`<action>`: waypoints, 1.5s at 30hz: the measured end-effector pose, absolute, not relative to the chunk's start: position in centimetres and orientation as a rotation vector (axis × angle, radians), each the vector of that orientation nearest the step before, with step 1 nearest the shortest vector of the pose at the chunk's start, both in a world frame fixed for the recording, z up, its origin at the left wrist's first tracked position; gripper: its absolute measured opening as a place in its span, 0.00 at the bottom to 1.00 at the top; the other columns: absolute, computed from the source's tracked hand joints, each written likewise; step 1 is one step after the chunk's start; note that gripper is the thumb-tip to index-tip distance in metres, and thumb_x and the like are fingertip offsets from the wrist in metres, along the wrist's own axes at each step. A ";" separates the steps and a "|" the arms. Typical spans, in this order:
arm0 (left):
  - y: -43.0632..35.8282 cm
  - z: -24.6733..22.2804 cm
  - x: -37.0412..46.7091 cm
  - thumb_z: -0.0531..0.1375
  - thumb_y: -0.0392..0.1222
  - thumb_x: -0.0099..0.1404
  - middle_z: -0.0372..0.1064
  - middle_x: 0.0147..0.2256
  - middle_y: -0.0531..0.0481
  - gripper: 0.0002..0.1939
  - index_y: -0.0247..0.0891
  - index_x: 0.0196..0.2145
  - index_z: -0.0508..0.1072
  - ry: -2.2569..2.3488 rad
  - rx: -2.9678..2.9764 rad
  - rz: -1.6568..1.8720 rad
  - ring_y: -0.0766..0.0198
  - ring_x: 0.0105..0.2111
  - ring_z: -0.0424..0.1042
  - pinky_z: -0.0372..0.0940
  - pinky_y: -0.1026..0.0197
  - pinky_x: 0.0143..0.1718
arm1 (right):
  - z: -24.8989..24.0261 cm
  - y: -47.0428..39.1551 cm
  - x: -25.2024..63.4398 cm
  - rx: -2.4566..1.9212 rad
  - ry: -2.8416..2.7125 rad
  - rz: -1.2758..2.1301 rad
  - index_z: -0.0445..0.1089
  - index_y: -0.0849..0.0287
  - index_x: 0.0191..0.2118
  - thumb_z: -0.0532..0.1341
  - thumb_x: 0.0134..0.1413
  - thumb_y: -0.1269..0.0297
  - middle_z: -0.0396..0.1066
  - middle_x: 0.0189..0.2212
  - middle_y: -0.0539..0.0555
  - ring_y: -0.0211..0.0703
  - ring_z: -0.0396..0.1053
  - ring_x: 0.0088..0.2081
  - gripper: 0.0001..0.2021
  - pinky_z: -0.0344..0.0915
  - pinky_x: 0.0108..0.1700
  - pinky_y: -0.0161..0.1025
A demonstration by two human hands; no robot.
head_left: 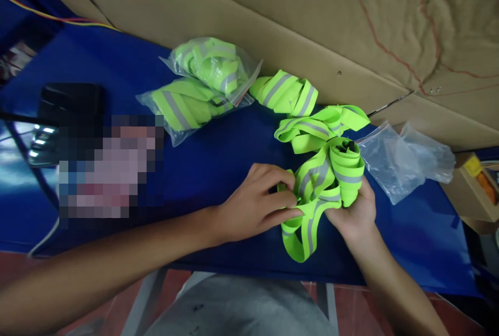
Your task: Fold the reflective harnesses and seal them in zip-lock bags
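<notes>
L hand (257,203) has its fingers pinched on a loose bit of the bright green strap (345,188). R hand (358,211) is wrapped round the rolled part, w/ most fingers hidden behind it. The strap is up over the blue desk (241,143), btwn the middle and the right end. More green straps (288,94) lie by the back edge, next to 2 clear bags (212,63) w/ straps in them. A box (468,193) by the back R corner has a yellow patch (473,165), too blurry to read.

Left hand (265,195) palm-down, pinching; right hand (356,208) cupped.
</notes>
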State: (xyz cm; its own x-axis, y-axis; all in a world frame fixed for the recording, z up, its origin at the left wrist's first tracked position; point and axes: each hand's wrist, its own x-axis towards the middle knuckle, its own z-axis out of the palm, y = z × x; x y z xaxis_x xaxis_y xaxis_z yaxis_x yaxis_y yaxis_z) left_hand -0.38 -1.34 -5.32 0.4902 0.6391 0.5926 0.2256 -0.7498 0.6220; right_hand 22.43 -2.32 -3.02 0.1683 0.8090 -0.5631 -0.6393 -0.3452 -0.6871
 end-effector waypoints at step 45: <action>-3.5 -4.9 1.9 0.70 0.45 0.65 0.79 0.50 0.45 0.21 0.43 0.55 0.76 0.520 0.880 0.471 0.53 0.50 0.79 0.74 0.49 0.55 | -0.7 -5.4 20.6 -1.449 -1.241 0.880 0.77 0.49 0.42 0.77 0.50 0.63 0.77 0.33 0.47 0.39 0.71 0.30 0.14 0.71 0.32 0.36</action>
State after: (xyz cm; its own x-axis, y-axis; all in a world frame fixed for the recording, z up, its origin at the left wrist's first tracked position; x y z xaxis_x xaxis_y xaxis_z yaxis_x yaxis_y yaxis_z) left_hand 1.91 -3.52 -4.94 0.7789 0.5831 -0.2309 -0.1718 0.5524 0.8157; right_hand 20.57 -5.40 -0.69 0.2101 0.9749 0.0741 0.2524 0.0192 -0.9674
